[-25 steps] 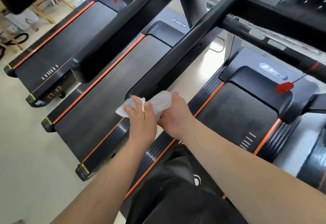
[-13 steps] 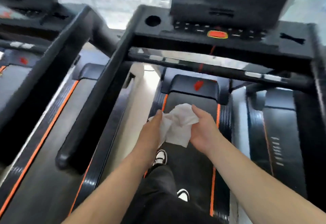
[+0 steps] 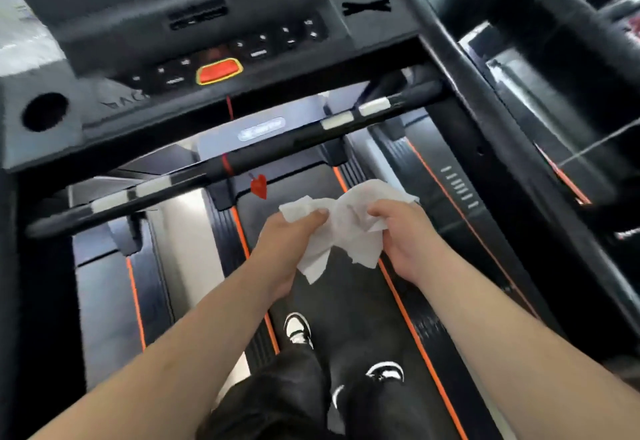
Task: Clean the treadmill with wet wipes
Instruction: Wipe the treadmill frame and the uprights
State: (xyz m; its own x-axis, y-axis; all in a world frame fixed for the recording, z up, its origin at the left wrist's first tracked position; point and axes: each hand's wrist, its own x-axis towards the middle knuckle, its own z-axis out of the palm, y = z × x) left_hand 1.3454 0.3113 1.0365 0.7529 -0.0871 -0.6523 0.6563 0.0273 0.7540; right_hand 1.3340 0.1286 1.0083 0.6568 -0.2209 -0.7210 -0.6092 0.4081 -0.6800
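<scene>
Daylight comes in from the top of the view, past the console [image 3: 194, 16], and lays pale glare on the floor strip [image 3: 187, 231] and the motor cover [image 3: 221, 141], while the black treadmill [image 3: 485, 162] stays dim. Motion blur smears the console buttons and the right-hand upright [image 3: 540, 41]; the white wipe [image 3: 346, 231] is bright, nearly washed out. The wide lens bends the crossbar [image 3: 242, 159] and stretches the forearms [image 3: 173, 370] at the lower corners.
</scene>
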